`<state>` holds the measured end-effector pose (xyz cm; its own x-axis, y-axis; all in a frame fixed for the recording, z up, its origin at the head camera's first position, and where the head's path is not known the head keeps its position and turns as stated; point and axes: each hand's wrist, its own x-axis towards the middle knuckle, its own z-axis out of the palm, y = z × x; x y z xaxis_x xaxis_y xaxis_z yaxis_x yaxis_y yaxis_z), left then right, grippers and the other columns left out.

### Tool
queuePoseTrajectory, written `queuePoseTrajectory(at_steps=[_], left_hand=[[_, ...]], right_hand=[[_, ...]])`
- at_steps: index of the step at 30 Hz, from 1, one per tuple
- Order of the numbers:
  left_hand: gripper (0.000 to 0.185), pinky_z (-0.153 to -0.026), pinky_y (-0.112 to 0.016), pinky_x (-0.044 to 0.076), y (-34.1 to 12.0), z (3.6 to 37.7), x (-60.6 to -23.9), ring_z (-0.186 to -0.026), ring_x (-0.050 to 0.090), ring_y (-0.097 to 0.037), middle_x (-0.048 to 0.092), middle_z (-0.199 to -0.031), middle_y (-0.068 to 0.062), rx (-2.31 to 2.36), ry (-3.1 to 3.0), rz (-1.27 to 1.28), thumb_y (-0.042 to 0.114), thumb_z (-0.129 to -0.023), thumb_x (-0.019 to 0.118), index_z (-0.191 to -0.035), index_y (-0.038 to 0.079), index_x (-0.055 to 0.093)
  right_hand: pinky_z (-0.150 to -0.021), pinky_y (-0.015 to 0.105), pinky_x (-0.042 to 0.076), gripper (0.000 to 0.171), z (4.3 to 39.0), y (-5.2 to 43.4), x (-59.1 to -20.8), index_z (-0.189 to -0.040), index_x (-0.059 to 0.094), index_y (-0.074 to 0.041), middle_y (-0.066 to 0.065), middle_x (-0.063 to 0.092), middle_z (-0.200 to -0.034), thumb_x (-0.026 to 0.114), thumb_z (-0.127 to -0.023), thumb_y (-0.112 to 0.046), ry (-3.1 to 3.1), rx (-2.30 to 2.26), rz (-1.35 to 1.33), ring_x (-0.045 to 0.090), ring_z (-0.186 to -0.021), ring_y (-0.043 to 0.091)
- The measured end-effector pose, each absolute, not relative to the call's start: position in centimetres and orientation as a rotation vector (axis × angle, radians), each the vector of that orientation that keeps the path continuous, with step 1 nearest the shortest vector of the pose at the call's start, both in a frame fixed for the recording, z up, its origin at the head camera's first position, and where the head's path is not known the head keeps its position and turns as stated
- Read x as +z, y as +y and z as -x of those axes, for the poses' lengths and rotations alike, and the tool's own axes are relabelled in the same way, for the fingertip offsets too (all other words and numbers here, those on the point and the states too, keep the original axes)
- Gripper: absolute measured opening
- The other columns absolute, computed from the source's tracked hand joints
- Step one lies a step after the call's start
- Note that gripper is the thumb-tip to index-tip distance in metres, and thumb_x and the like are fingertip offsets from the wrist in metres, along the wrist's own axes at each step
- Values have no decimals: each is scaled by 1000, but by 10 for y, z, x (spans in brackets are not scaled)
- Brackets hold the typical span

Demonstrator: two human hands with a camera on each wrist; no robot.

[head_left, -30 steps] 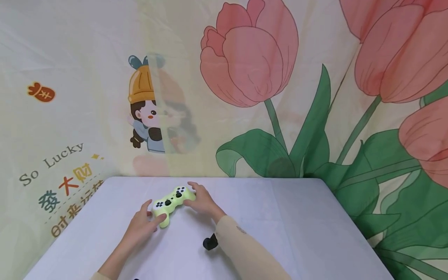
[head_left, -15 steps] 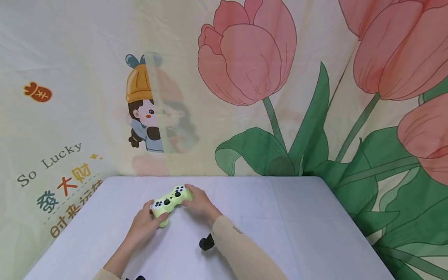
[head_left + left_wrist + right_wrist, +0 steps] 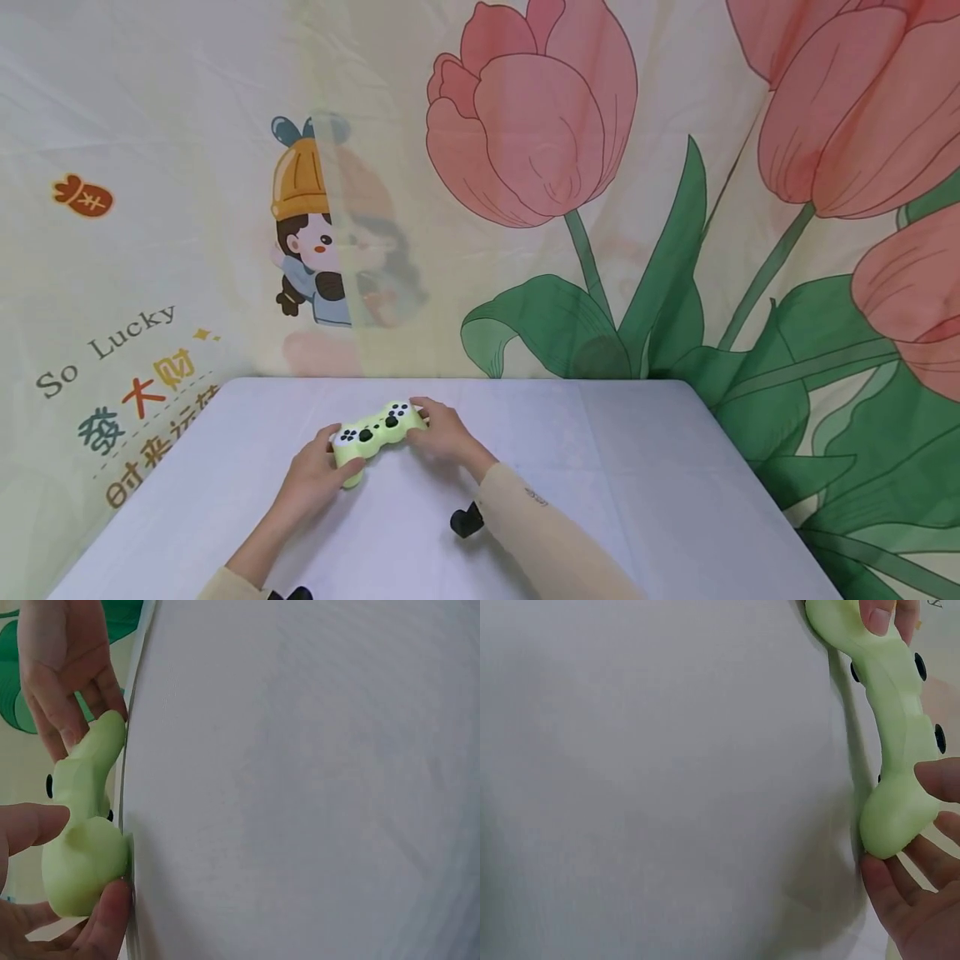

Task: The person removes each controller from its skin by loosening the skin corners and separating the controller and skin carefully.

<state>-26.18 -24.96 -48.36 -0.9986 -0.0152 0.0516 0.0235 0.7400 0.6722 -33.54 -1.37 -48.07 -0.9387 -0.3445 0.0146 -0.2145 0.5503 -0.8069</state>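
A pale green game controller (image 3: 380,429) with a white button face and black thumbsticks lies slantwise at the back left of the white table, on or just above it; which, I cannot tell. My left hand (image 3: 309,477) holds its left grip, with the thumb on the near side and fingers on the far side. At the other end, my right hand (image 3: 448,435) pinches the right grip between thumb and fingers. Both wrist views show the controller (image 3: 86,862) side-on, thumb and fingers about its rounded ends. In the right wrist view the left fingertips also touch the controller (image 3: 900,727).
White cloth covers the table (image 3: 600,500). A curtain (image 3: 390,75) printed with tulips, a cartoon figure and lettering hangs behind its back edge. A black wrist camera (image 3: 467,522) sticks out beside the right sleeve (image 3: 551,533), and another black piece (image 3: 300,593) shows by the left cuff.
My fingers have come closer in around the controller's two ends. After a slight drift to the left, the controller and both hands have shifted a little to the right.
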Motion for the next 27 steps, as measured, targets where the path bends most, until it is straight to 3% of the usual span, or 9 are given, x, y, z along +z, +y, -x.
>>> queuePoseTrajectory(at_steps=[6, 10, 15, 27], left_hand=[[79, -101, -62, 51, -239, 264, -481, -124, 62, -47, 61, -137, -34, -1130, -2884, 78, 28, -96, 79, -157, -4, 40], [77, -88, -48, 56, -230, 266, -481, -107, 68, -33, 64, -134, -29, -1156, -2888, 131, 25, -95, 80, -157, -1, 42], [77, -73, -33, 54, -218, 267, -480, -89, 64, -20, 66, -129, -23, -1223, -2885, 167, 22, -92, 82, -157, 1, 44], [75, -62, -28, 48, -179, 265, -478, -70, 58, -13, 67, -122, -9, -1290, -2879, 328, 18, -90, 84, -156, 10, 50]], right_hand=[[-95, 43, 57, 62, 327, 9, -474, -154, 53, -8, 17, 68, -135, 73, -96, -14, 2619, -1334, 463, 67, -117, 29], [-91, 43, 58, 61, 319, 23, -469, -153, 53, -7, 17, 68, -133, 73, -96, -14, 2623, -1335, 421, 67, -114, 28], [-88, 42, 59, 61, 309, 42, -465, -153, 53, -8, 16, 68, -132, 75, -97, -16, 2621, -1315, 375, 67, -113, 28], [-85, 39, 61, 64, 278, 105, -459, -154, 51, -12, 14, 64, -131, 78, -97, -19, 2538, -1368, 331, 66, -112, 27]])
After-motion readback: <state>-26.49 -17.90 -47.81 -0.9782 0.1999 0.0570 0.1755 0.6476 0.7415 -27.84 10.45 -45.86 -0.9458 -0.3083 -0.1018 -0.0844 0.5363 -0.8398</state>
